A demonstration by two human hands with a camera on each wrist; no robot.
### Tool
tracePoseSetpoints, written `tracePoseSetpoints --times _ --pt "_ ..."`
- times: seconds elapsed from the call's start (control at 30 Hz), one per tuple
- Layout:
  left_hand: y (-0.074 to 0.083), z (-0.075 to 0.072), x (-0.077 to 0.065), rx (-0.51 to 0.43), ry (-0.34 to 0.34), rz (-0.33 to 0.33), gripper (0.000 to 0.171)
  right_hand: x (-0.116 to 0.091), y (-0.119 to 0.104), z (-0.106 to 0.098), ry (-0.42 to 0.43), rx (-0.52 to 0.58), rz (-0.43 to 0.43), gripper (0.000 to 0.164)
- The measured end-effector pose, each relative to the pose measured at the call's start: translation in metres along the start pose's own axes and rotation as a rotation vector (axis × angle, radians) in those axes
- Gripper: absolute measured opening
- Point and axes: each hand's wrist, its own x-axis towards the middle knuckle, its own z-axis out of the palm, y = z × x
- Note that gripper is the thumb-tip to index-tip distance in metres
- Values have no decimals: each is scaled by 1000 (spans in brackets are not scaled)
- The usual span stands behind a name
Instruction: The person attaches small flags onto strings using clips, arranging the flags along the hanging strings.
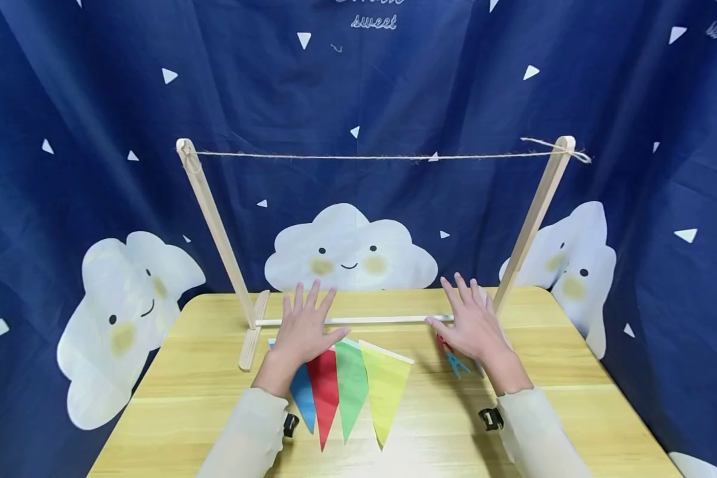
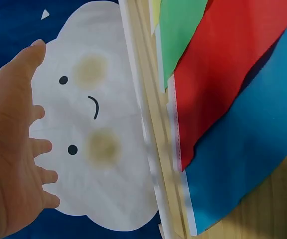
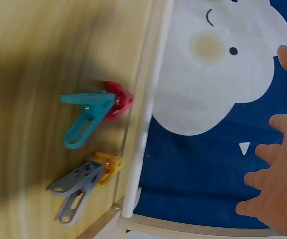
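My left hand [image 1: 303,333] hovers with its fingers spread over the upper left of a row of pennants and holds nothing. Below it on the table lie a blue pennant [image 2: 248,149], a red pennant [image 1: 324,392], a green pennant [image 1: 351,385] and a yellow pennant [image 1: 385,385], overlapping with white top edges. My right hand [image 1: 473,326] is also spread and bare, above several clothespins. The right wrist view shows a teal clothespin [image 3: 86,119] against a red clothespin [image 3: 117,102], and a grey clothespin [image 3: 76,183] against a yellow clothespin [image 3: 111,167].
A wooden frame stands behind the pennants, with a left post [image 1: 215,229] and a right post [image 1: 534,222]. Twine [image 1: 358,157] stretches between the post tops; a white bar [image 1: 370,320] joins the feet. Behind the table [image 1: 173,411] hangs a blue cloud-print curtain [image 1: 358,86].
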Motion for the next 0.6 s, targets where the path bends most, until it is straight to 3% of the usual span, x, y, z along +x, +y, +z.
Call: tracePoseSetpoints --times 0.2,0.6 --pt "4 1 -3 -6 -28 36 92 -8 7 5 14 -16 -40 94" --pt "8 9 -5 -3 -15 109 90 -21 21 10 20 -9 -66 95"
